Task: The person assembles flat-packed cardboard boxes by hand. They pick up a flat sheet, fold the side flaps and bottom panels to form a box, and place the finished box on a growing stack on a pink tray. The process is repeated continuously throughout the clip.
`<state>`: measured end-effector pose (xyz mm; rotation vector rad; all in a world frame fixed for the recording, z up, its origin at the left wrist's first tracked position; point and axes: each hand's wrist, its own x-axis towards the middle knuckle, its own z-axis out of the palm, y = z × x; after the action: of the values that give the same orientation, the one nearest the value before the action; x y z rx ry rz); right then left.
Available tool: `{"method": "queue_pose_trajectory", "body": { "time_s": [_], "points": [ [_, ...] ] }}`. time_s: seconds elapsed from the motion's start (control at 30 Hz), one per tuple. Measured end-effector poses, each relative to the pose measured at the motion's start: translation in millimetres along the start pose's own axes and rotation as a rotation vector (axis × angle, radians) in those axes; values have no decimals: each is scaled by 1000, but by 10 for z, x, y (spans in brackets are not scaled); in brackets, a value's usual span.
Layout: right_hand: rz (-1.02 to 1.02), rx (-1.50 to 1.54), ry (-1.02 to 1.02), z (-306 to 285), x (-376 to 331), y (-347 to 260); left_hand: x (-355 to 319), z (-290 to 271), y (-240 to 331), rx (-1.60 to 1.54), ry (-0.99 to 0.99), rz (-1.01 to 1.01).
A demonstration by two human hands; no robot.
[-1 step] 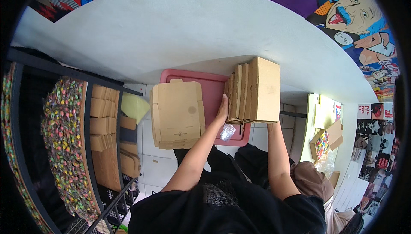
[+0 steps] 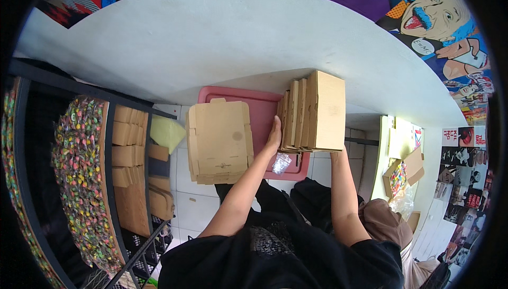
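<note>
Nothing has shifted since the earlier frame. Left hand (image 2: 274, 133) lies flat, fingers spread, against the upright row of brown folded cardboard boxes (image 2: 315, 111) standing on the pink plastic tray (image 2: 262, 110); right hand's grip, probably underneath, cannot be told. Beside them lies a flat stack of brown cardboard blanks (image 2: 218, 140).

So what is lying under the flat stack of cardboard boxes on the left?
The flat stack of cardboard boxes lies on a pink tray. Its rim shows behind and to the right; the tray surface beneath the stack is covered.
</note>
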<state>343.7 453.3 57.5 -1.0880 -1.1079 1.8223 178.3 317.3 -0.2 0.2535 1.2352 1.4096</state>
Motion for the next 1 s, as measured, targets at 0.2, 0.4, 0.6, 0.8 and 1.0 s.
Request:
{"method": "queue_pose_trajectory", "body": {
  "time_s": [0.2, 0.4, 0.6, 0.8, 1.0],
  "points": [
    [337, 190, -77, 264, -325, -867, -359, 148, 687, 257, 28, 295],
    [221, -24, -217, 274, -423, -955, -746, 737, 1117, 466, -99, 317],
    [118, -107, -289, 484, -512, -1024, -768, 831, 1146, 523, -51, 376],
    [125, -151, -239, 593, -552, -974, -856, 928, 1175, 715, 66, 304],
    [131, -2, -228, 599, -541, -1082, -832, 893, 1189, 607, 16, 404]
  ]
}}
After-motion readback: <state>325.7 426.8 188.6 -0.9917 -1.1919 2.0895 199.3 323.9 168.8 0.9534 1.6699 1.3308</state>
